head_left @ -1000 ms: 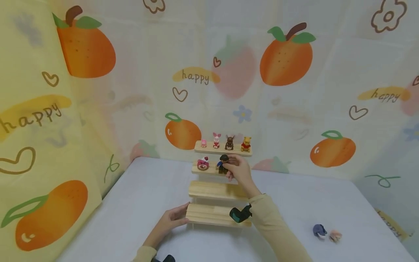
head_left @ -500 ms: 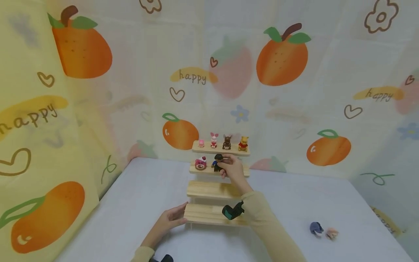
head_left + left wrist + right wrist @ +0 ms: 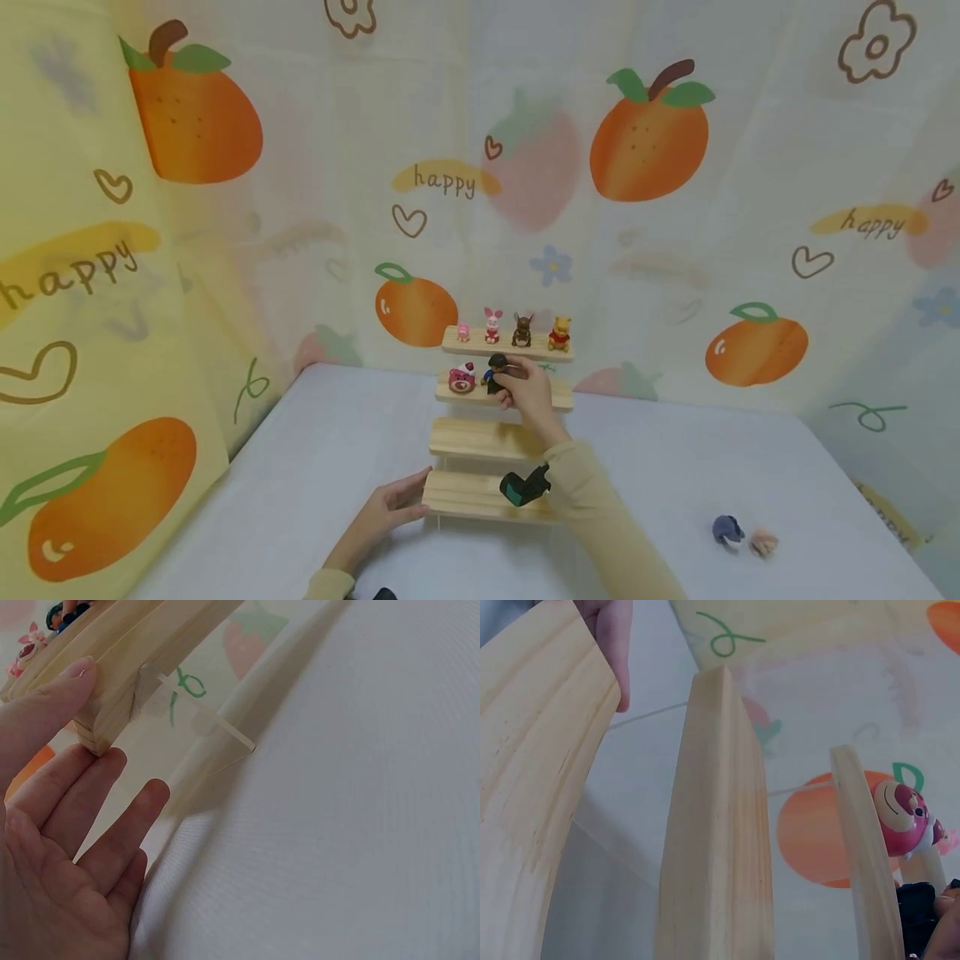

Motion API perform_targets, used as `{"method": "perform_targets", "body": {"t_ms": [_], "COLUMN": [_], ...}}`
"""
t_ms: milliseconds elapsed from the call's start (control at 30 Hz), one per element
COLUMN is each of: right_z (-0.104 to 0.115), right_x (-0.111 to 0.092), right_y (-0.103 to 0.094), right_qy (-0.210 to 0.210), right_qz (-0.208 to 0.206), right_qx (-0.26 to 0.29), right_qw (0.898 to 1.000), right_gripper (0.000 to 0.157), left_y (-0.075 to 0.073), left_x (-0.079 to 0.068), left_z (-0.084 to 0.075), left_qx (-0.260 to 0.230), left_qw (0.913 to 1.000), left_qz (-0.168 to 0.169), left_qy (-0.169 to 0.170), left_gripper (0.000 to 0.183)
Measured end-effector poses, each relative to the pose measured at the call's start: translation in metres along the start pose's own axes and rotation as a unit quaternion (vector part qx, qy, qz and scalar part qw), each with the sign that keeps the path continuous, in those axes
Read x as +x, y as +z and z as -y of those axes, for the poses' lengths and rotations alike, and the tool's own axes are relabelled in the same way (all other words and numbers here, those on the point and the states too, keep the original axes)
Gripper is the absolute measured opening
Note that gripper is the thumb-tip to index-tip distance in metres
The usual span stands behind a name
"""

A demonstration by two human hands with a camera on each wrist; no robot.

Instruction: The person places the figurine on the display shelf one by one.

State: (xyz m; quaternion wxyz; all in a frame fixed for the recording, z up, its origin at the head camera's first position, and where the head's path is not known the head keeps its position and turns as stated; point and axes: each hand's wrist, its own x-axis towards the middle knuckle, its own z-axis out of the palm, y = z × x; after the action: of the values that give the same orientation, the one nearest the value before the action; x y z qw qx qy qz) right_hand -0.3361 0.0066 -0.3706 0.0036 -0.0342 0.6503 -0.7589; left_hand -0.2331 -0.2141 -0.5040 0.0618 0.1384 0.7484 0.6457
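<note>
Wooden tiers rise in four steps on the stepped display stand [image 3: 495, 437], which sits near the far edge of the white table [image 3: 315, 467]. We see the right hand [image 3: 528, 396] with thumb and fingers curled round a dark-haired figure in blue [image 3: 494, 372], its feet at or just above the second tier from the top; whether it rests there we cannot quite tell. Just left of it on that tier sits a pink bear figure [image 3: 461, 378]. On the top tier stand four figures: a small pink one [image 3: 463, 332], a pink long-eared one [image 3: 492, 325], a brown one [image 3: 522, 330] and a yellow bear [image 3: 558, 333]. Our left hand [image 3: 390, 507] lies with fingers straight, the thumb pressed against the left end of the lowest tier. The two lower tiers carry nothing. Toward the table's right edge lie a blue-grey figure [image 3: 727, 530] and a pale pink figure [image 3: 764, 542], side by side, untouched. We judge the filling past halfway.
</note>
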Motion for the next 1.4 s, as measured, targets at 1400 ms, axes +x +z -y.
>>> {"method": "perform_targets", "body": {"t_ms": [1400], "right_z": [-0.009], "right_x": [-0.057], "right_y": [-0.098], "right_qy": [-0.030], "right_qz": [0.056], "right_qx": [-0.053], "right_qw": [0.997], "right_gripper": [0.038], "left_y": [0.000], "left_x": [-0.002], "left_z": [0.000], "left_qx": [0.001], "left_qw": [0.9989], "left_qz": [0.031], "left_qy": [0.034], "left_gripper": [0.056]}}
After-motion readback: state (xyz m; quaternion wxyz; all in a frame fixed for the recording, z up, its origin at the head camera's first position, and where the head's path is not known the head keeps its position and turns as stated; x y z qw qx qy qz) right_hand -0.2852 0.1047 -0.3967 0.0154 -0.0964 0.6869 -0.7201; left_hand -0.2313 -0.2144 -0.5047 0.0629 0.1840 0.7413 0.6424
